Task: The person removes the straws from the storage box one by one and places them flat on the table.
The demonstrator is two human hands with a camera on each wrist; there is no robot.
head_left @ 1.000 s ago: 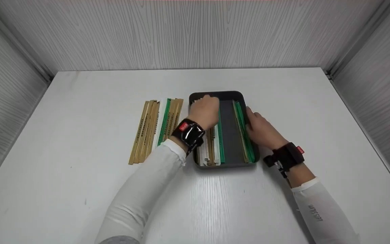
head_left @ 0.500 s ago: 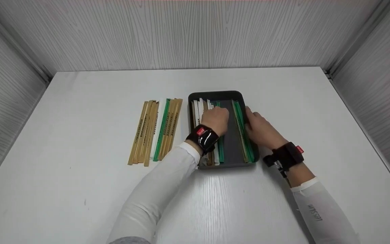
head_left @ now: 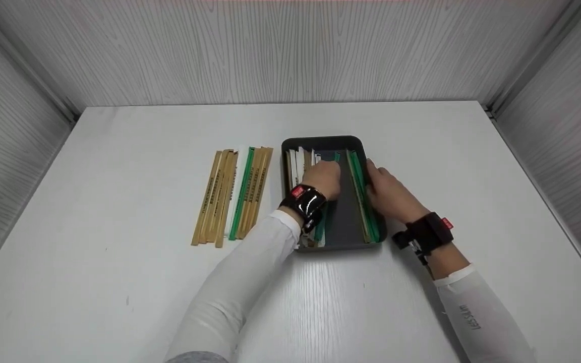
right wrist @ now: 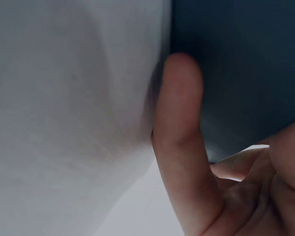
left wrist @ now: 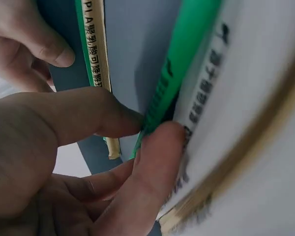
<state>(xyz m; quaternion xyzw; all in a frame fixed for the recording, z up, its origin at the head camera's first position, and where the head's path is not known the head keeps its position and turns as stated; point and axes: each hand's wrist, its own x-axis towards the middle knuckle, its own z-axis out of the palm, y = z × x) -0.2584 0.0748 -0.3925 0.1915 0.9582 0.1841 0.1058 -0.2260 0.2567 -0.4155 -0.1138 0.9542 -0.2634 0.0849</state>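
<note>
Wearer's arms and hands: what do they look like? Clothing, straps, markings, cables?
Left sleeve: white, with grey fabric at the frame's bottom edge. Right sleeve: white, dark lettering, too small to read surely. Black left strap and black right strap, each with a red tag. Left grip and right grip: bare, no gloves. No cables I can make out.

In view are one left hand [head_left: 322, 179], one right hand [head_left: 394, 194], two wristbands [head_left: 429, 234], two sleeves [head_left: 487, 312], one dark tray [head_left: 346, 227] with several packets inside [head_left: 364, 196], and, left of centre, one green packet [head_left: 241, 194], at least one white packet [head_left: 236, 191] and several overlapping brown packets [head_left: 213, 196].
</note>
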